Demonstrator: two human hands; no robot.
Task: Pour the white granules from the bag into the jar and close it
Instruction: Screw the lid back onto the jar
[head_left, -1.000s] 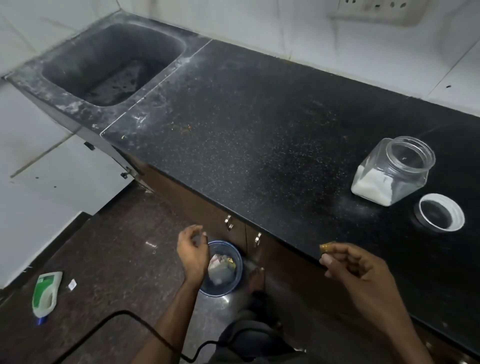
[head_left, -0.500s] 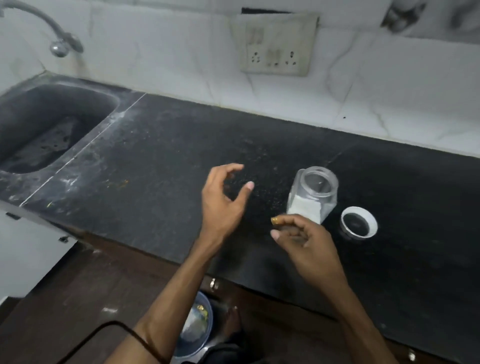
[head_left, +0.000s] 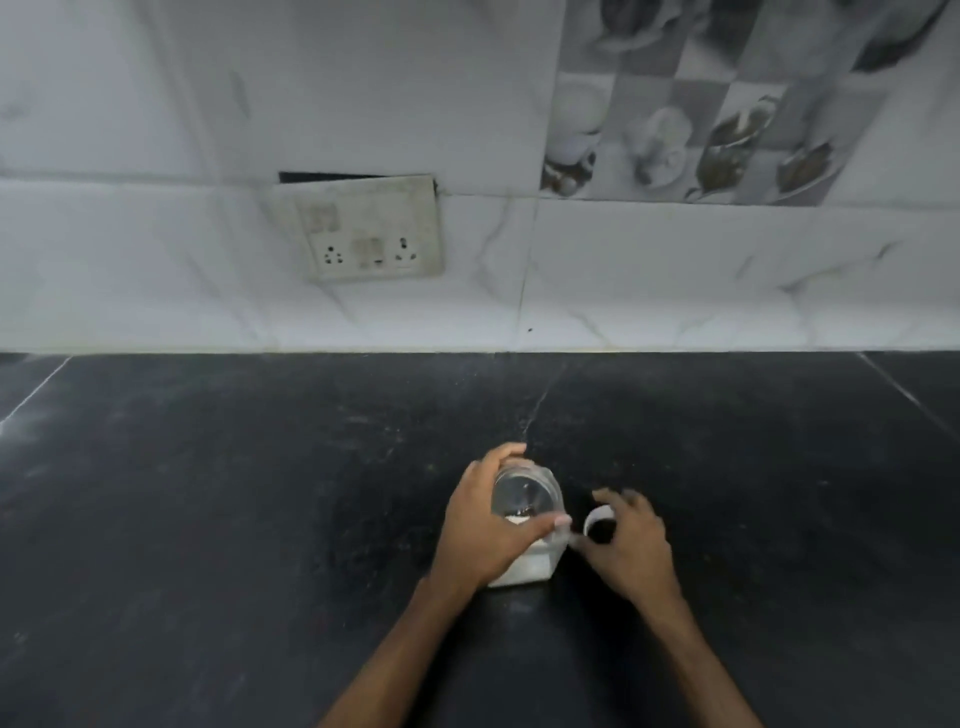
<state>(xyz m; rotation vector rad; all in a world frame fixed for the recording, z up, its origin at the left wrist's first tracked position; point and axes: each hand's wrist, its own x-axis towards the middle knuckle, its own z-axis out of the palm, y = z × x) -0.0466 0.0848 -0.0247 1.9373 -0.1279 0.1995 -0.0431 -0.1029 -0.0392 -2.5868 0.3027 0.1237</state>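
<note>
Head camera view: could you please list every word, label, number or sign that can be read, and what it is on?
No text can be read.
On the off-white wall socket plate: any markings are too blurred.
On the clear square-sided jar and the white round lid: no label visible.
On the grey picture tiles: cup images only, no words.

A moment ago the left hand (head_left: 483, 530) hung open in the air. Now it wraps the jar (head_left: 540, 488) from its 9 o'clock side, with the thumb across the near face and the fingers round the back. The right hand (head_left: 628, 545) had been pinching a small yellow scrap beside the jar. It has moved to 3 o'clock, over the lid (head_left: 597, 515) — too blurred to tell whether it grips.
</note>
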